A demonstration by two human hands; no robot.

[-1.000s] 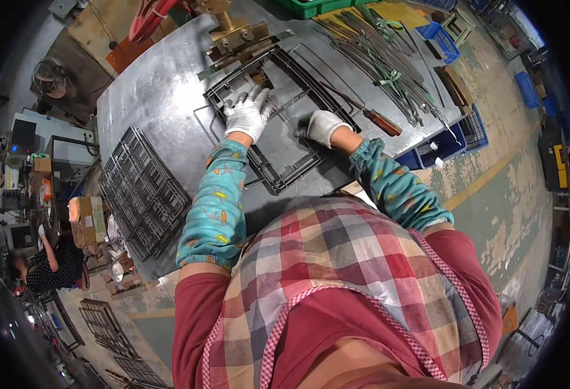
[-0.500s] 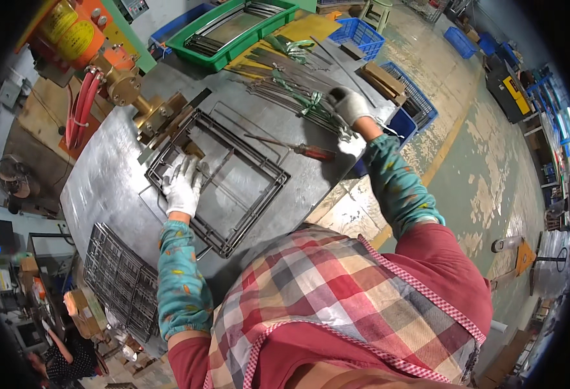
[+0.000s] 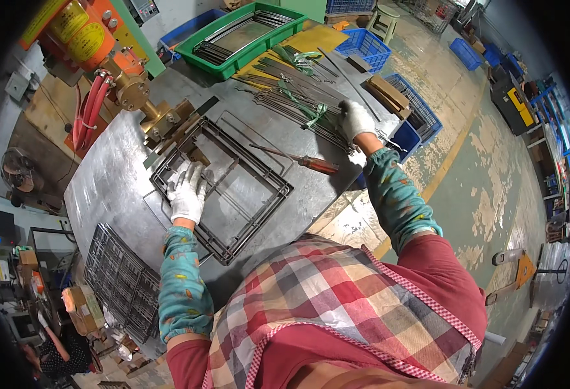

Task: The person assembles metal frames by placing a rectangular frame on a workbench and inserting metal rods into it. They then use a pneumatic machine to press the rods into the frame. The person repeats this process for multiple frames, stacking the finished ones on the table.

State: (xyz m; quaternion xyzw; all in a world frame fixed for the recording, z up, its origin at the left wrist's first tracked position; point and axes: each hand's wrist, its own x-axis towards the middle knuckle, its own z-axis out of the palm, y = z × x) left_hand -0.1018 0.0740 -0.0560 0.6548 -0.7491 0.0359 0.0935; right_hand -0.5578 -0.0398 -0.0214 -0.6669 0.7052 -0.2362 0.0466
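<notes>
My left hand (image 3: pixel 187 193), in a whitish glove, lies with its fingers spread on the left side of a dark rectangular wire frame (image 3: pixel 259 223). The frame rests on a grey metal table (image 3: pixel 106 172). At the right side of the table my right hand (image 3: pixel 357 121), gloved too, is closed at the right end of a loose spread of thin metal rods (image 3: pixel 285 98). What its curled fingers grip is hidden. Green ties (image 3: pixel 314 115) wrap some of the rods. A screwdriver (image 3: pixel 317 165) with a reddish handle lies between the frame and my right hand.
A green tray (image 3: pixel 223 71) holds metal frames at the back. An orange machine with red hoses (image 3: pixel 90 113) and a brass-coloured fitting (image 3: pixel 132 94) stands at the left. Stacked wire grids (image 3: pixel 119 279) sit near left. Blue baskets (image 3: pixel 366 48) stand beyond the table's right edge.
The whole view has shifted slightly, so the table and things on it appear a little lower and further right. Both hands keep about the same places on the frame and at the rods.
</notes>
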